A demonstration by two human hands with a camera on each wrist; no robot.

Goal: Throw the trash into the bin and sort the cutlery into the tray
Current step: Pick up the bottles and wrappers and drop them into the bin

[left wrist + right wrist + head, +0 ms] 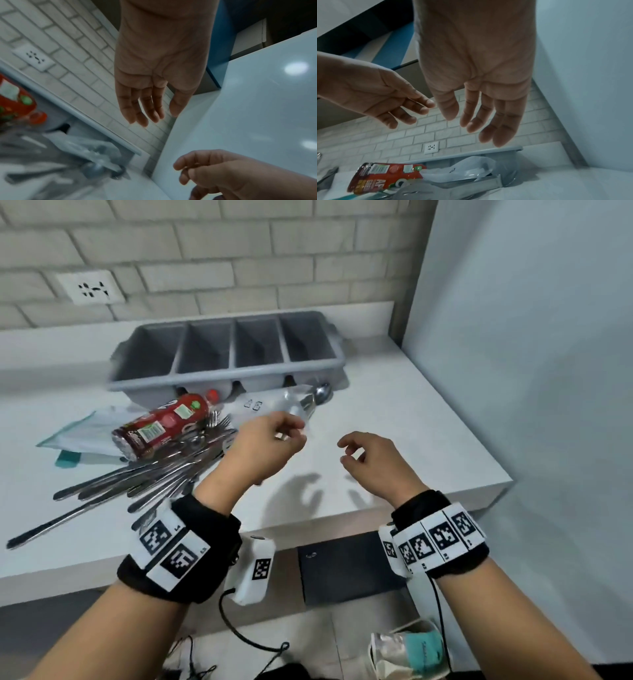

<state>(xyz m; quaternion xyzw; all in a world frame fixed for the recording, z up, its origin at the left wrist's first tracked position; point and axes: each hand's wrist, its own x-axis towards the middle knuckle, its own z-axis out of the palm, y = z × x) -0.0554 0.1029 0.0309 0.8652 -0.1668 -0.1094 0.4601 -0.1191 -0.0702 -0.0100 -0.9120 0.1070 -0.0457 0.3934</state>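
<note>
A grey four-compartment cutlery tray [226, 350] stands at the back of the white counter [394, 419]. In front of it lie a red bottle [164, 422] on its side, a clear plastic wrapper [291, 400] with a spoon [322, 393] poking out, and a pile of steel cutlery [154, 474]. My left hand [291, 433] hovers just in front of the wrapper, fingers relaxed and holding nothing, as the left wrist view confirms [159, 117]. My right hand [349, 451] hangs beside it over bare counter, loosely curled and empty [469, 125].
A white and teal packet [82, 433] lies under the bottle at the left. Below the counter's front edge are a dark box [346, 566] and a bag with crumpled trash [407, 652] on the floor. A blue-grey wall [531, 337] bounds the right; a brick wall with a socket [90, 289] is behind.
</note>
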